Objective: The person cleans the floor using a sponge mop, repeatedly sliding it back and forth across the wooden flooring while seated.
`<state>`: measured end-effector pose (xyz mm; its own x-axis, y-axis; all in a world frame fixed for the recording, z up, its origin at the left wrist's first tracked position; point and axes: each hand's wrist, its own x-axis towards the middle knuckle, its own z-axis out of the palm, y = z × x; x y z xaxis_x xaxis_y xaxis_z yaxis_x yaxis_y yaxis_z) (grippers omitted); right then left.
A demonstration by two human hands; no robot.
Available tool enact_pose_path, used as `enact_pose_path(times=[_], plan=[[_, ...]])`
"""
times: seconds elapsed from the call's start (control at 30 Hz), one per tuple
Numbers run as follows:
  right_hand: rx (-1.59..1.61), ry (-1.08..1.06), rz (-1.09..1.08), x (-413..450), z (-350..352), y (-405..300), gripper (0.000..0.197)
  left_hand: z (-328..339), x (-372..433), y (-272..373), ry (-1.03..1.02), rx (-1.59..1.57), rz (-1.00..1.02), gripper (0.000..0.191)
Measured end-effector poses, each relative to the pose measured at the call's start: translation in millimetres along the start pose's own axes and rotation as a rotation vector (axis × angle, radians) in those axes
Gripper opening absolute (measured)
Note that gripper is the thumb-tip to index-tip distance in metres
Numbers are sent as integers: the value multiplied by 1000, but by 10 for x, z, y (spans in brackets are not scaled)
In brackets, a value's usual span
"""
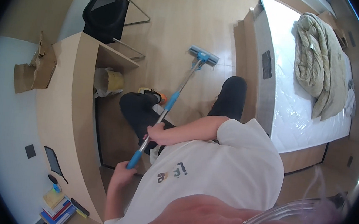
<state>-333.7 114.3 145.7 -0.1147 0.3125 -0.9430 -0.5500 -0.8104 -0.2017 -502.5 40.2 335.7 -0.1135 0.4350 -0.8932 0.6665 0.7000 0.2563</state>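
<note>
A sponge mop (173, 99) with a metal pole and blue grips runs diagonally across the front of my body. My left hand (124, 172) is wrapped around the blue grip at the top end of the pole. Lower on the bare metal, my right hand (156, 133) grips the pole, with that forearm crossing my waist. The blue and grey mop head (204, 54) rests on the light wood-look floor (181, 22) beyond my feet. My knees are apart, one on each side of the pole.
At right, a plastic-covered mattress (292, 134) on a wooden bed frame bears a folded quilt (321, 66). A black chair (106, 19) stands at upper left. The desk (58, 114) holds a torn cardboard box (39, 71) and stacked books (60, 212); a lined bin (110, 82) sits beneath.
</note>
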Motion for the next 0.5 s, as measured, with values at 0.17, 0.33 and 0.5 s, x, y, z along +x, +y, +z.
enact_pose_path(times=[0.17,0.33,0.5], plan=[[-196,77,-331,597,-469,-450,24,503,525,520,-152,-237,34,15],[-444,151,-670,2621,-2952,-2164,19,1855,2048,1988,-719,-318,192,18],[-131,40,-575,1453,-2215,-2655,23,2783,2971,2970,-584,-468,345,8]])
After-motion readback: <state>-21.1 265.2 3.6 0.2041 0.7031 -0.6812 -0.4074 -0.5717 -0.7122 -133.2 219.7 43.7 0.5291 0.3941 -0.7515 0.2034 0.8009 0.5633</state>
